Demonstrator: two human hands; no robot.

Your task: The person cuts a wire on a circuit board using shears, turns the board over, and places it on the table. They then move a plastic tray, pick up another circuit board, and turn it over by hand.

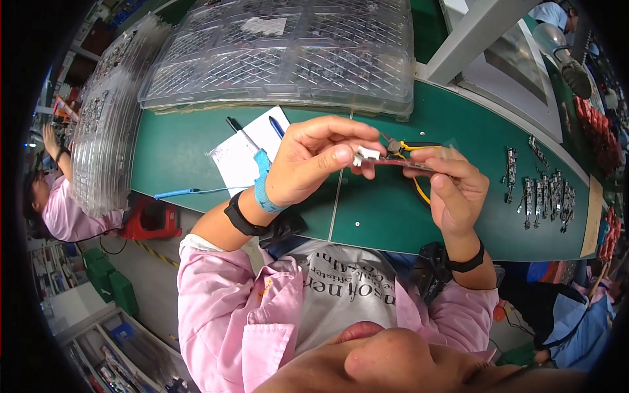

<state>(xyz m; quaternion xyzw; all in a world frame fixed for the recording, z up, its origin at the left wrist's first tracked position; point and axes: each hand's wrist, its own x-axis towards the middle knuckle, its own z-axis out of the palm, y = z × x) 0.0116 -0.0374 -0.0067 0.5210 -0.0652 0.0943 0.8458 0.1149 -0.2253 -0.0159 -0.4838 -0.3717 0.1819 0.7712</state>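
Above the green bench I hold a narrow circuit board (400,162) level between both hands. At its left end is a small white connector (368,154), pinched by the thumb and fingers of my left hand (314,154). The other end sits between the thumb and fingers of my right hand (458,187). Behind and partly under the board lie cutting pliers (394,146) with yellow-and-black handles, partly hidden by my right hand. A blue strap (263,182) circles my left wrist.
Clear plastic trays (275,72) are stacked at the back, with another tall stack (108,124) at left. Paper (229,164) and pens lie left of my hand. Several circuit boards (547,200) line the bench's right side. A metal post (478,39) rises behind. Another person (65,203) works at far left.
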